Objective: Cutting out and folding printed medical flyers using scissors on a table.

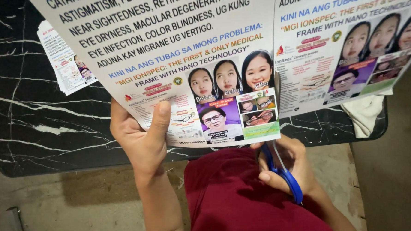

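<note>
As you look down from the head camera, your left hand [139,139] pinches the lower edge of a large printed sheet [184,61], thumb on top. Your right hand [286,165] is closed around blue-handled scissors [282,170], just under the sheet's bottom edge. Cut flyers [67,61] lie on the black marbled surface [40,132], and a white cloth [365,115] hangs at its right edge.

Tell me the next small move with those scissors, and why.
Probably run the blue-handled scissors in the right hand further up the gap between the two flyer panels: the left hand pinches the printed sheet steady, and the panels seem joined higher up.
</note>
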